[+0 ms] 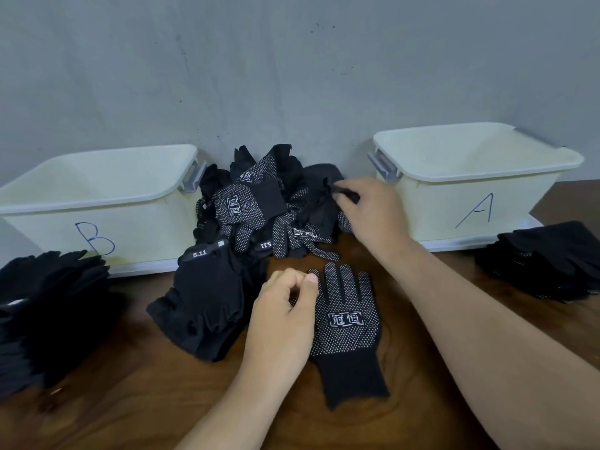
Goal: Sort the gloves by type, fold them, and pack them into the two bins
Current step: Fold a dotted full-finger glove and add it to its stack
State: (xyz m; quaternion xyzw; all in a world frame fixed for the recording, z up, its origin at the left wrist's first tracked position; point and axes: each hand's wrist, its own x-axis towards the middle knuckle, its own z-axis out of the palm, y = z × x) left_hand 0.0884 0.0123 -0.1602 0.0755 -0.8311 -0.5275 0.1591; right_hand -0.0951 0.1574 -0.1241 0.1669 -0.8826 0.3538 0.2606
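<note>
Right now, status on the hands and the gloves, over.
Left hand pinches dotted glove on table. Right hand grips black glove atop pile. Nothing blocks bin A, bin B.

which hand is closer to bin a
Right. The right hand is at the glove pile just beside bin A; the left hand is farther off, on the flat dotted glove.

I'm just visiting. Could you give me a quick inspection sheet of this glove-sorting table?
Surface: brown wooden table.
Job's things: bin B left, bin A right, no gloves visible inside; glove pile between them; dotted glove flat in front; 5.11 gloves beside it; left stack and right stack at the edges.
Clutter: nothing seen.
Hands: left hand seems to pinch the dotted glove's edge; right hand pinches a black glove on the pile.
Cables: nothing seen.
Surroundings: grey marked wall.
</note>
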